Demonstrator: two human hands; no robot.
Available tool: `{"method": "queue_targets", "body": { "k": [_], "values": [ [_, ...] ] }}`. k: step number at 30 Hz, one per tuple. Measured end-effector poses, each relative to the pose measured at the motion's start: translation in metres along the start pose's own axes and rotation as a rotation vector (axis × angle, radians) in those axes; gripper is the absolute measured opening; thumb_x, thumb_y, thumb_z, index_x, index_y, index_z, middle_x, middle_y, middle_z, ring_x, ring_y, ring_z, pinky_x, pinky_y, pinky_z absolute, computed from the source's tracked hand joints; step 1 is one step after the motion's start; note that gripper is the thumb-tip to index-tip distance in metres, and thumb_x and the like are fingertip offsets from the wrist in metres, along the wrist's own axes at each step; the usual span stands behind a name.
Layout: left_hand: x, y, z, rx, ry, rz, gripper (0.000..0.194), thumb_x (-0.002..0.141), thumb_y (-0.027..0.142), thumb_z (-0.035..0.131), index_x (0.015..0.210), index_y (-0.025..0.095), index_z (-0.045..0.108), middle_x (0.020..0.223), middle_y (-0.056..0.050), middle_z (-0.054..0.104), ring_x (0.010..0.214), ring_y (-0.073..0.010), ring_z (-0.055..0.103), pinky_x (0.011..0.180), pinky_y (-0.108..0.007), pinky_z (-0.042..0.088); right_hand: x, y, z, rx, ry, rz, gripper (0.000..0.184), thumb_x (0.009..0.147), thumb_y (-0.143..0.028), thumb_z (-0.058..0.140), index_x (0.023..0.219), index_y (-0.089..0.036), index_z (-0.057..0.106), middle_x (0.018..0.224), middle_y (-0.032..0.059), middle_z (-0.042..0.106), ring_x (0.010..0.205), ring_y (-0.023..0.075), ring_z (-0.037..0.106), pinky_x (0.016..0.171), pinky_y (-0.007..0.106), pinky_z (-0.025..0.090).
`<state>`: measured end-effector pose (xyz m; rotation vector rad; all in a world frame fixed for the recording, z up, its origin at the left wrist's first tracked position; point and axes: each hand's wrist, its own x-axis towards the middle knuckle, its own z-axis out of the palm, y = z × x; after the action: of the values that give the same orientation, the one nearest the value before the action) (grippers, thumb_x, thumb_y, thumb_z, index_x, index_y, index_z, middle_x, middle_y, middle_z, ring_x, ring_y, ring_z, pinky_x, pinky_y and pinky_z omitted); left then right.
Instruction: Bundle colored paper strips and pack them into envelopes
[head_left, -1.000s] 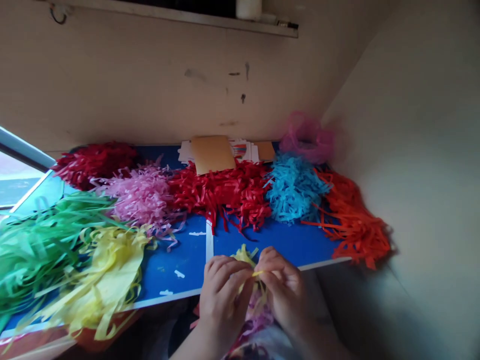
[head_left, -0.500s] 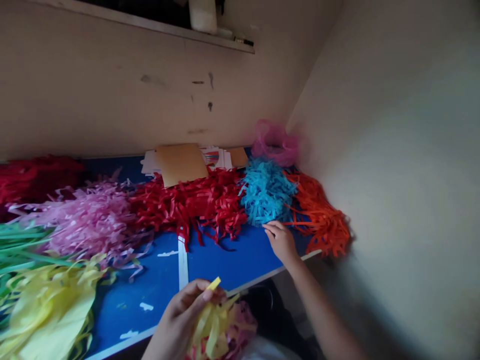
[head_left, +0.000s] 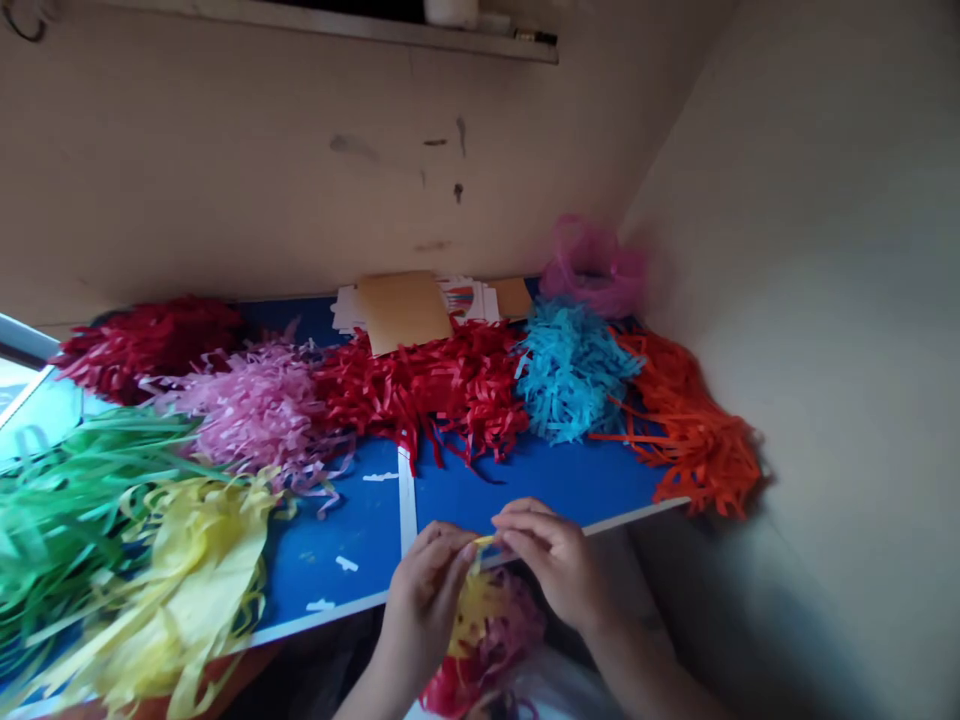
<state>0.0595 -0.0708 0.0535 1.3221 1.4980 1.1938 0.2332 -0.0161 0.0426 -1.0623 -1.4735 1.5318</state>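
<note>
My left hand (head_left: 431,590) pinches a narrow yellow paper strip (head_left: 486,541) just in front of the table's edge. My right hand (head_left: 547,555) is closed at the strip's other end, thumb against fingers. Below the two hands hangs a fringed bundle (head_left: 495,625) of yellow, pink and red paper strips; its upper part runs behind my left hand. Farther back lies a heap of light blue paper strips (head_left: 574,375), apart from both hands.
On the blue table (head_left: 345,545) lie heaps of red (head_left: 427,395), orange (head_left: 705,450), pink (head_left: 259,410), green (head_left: 82,510) and yellow strips (head_left: 195,570). Brown card (head_left: 405,310) and a pink plastic bag (head_left: 592,270) sit near the wall. A shelf (head_left: 420,35) hangs above.
My right hand has come from beside the light blue heap to the yellow strip at my left hand. The view has swung left, showing more of the green heap.
</note>
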Motion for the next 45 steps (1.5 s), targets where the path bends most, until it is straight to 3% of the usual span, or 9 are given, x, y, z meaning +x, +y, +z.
{"method": "queue_targets", "body": {
  "k": [4,7,14,19,26,30,35,39,45],
  "values": [
    [-0.003,0.002,-0.004,0.146,0.076,0.162,0.016,0.09,0.029,0.061,0.09,0.021,0.074,0.074,-0.004,0.07,0.065,-0.0149,0.065,0.058,-0.022,0.052,-0.002,0.002,0.019,0.211,-0.003,0.125,0.019,0.081,-0.039,0.073,0.085,-0.021,0.07,0.076,0.001,0.07,0.065,0.0158,0.069,0.06,0.025,0.057],
    [-0.005,0.004,-0.009,0.183,0.1,0.217,0.013,0.089,0.028,0.063,0.087,0.02,0.074,0.073,-0.003,0.07,0.063,-0.0142,0.066,0.055,-0.021,0.053,-0.003,0.002,0.018,0.235,-0.028,0.105,0.015,0.08,-0.035,0.073,0.081,-0.02,0.07,0.086,0.002,0.07,0.067,0.0146,0.068,0.059,0.024,0.056],
    [-0.009,0.002,-0.011,0.272,0.081,0.274,0.012,0.088,0.021,0.061,0.085,0.022,0.073,0.07,-0.001,0.068,0.058,-0.0117,0.064,0.055,-0.02,0.051,-0.008,-0.003,0.017,-0.015,-0.019,0.022,0.004,0.083,-0.024,0.067,0.085,-0.021,0.069,0.082,0.0007,0.069,0.075,0.0144,0.065,0.071,0.023,0.052],
    [-0.014,-0.004,-0.005,0.236,0.063,0.153,0.007,0.087,0.022,0.061,0.087,0.022,0.069,0.076,-0.002,0.07,0.066,-0.0134,0.067,0.059,-0.02,0.051,-0.009,-0.007,0.02,-0.081,0.021,-0.034,0.009,0.082,-0.017,0.065,0.089,-0.021,0.067,0.085,0.0,0.069,0.079,0.0135,0.062,0.078,0.023,0.049],
    [-0.012,-0.005,-0.008,0.033,-0.13,-0.085,0.016,0.079,0.028,0.07,0.092,0.022,0.061,0.068,0.002,0.066,0.058,-0.0131,0.062,0.052,-0.02,0.048,-0.002,-0.007,0.019,0.187,-0.148,0.236,0.013,0.068,-0.026,0.079,0.071,-0.019,0.07,0.07,-0.0011,0.07,0.064,0.0129,0.063,0.062,0.021,0.049],
    [-0.011,-0.002,-0.015,0.102,-0.08,0.05,0.016,0.081,0.03,0.071,0.091,0.021,0.062,0.082,-0.002,0.07,0.072,-0.0152,0.066,0.063,-0.022,0.052,-0.001,-0.01,0.013,0.063,-0.079,0.102,0.004,0.074,-0.02,0.075,0.071,-0.02,0.072,0.074,-0.0003,0.072,0.069,0.013,0.065,0.066,0.02,0.05],
    [-0.011,0.0,-0.017,0.267,-0.037,0.255,0.009,0.091,0.021,0.058,0.083,0.021,0.063,0.075,-0.001,0.068,0.067,-0.0134,0.064,0.059,-0.022,0.048,-0.002,-0.011,0.01,0.0,-0.05,-0.063,0.005,0.077,-0.016,0.073,0.074,-0.021,0.073,0.079,0.0011,0.072,0.076,0.0147,0.068,0.07,0.021,0.052],
    [-0.01,0.006,-0.018,0.538,-0.016,0.422,0.007,0.086,0.025,0.067,0.093,0.026,0.066,0.084,0.0,0.071,0.08,-0.0195,0.065,0.087,-0.039,0.041,-0.005,-0.013,0.01,-0.126,-0.053,-0.129,0.011,0.076,-0.01,0.074,0.072,-0.02,0.073,0.075,0.0003,0.071,0.072,0.0134,0.066,0.069,0.021,0.05],
    [-0.009,0.008,-0.021,0.432,-0.126,0.371,0.004,0.089,0.027,0.065,0.086,0.024,0.065,0.078,0.003,0.071,0.076,-0.0155,0.065,0.083,-0.035,0.038,-0.008,-0.014,0.009,-0.103,-0.177,-0.12,0.012,0.079,-0.012,0.073,0.071,-0.02,0.068,0.075,0.0,0.069,0.073,0.0137,0.065,0.071,0.022,0.049]
  ]
}}
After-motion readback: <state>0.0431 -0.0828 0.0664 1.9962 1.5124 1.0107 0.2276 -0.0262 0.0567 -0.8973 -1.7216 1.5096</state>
